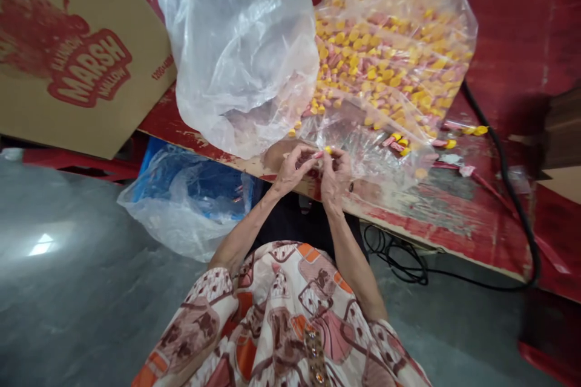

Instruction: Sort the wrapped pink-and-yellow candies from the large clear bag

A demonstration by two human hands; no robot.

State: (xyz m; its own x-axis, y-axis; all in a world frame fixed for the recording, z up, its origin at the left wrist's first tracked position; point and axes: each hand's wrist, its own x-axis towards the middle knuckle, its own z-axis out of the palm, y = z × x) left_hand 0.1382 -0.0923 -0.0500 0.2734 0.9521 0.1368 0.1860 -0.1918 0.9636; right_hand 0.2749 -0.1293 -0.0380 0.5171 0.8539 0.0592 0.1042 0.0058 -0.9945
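My left hand (293, 168) and my right hand (336, 174) meet at the near edge of a worn red table (454, 211). Together they pinch a small pink and yellow wrapped candy (323, 152) between the fingertips. Just beyond them lies a large clear plastic bag (390, 54) holding several of the same pink and yellow candies. A few loose candies (399, 144) lie on the table by the bag's mouth. A second, puffed-up clear bag (240, 42) stands to the left of it.
A brown marshmallow carton (77, 48) leans at the far left. Below the table edge sits a blue bin lined with clear plastic (190, 193). A black cable (508, 187) runs across the table and loops to the grey floor (68, 290).
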